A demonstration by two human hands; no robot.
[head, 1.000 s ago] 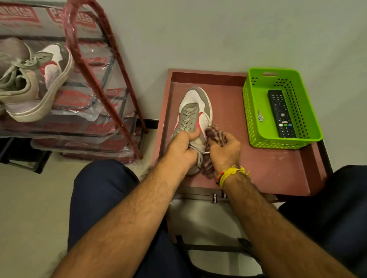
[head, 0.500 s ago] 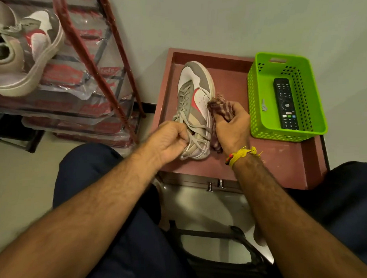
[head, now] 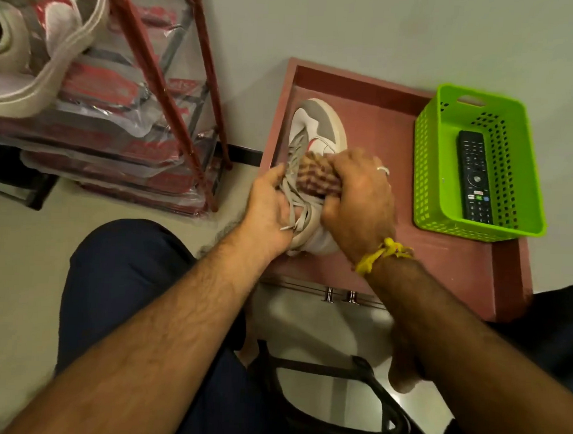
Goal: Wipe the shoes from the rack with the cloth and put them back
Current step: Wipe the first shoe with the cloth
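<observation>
A grey and white sneaker [head: 320, 127] with red accents lies on the reddish-brown table [head: 439, 271], toe pointing away from me. My left hand [head: 269, 206] grips its left side at the laces and collar. My right hand [head: 360, 200] holds a bunched checked cloth [head: 315, 177] and presses it on the laces and tongue. The heel is mostly hidden under both hands. A matching sneaker [head: 47, 56] sits on the red shoe rack [head: 172, 92] at the upper left.
A green plastic basket [head: 436, 176] holding a black remote [head: 475, 178] stands on the table's right side. The rack's lower shelves are wrapped in clear plastic. My knees flank the table's front edge, and a black chair frame [head: 338, 371] shows below.
My right hand has moved the cloth from the shoe's right side onto its laces and tongue. My left hand shifted from the laces to the shoe's left side. The view tilted down and closer.
</observation>
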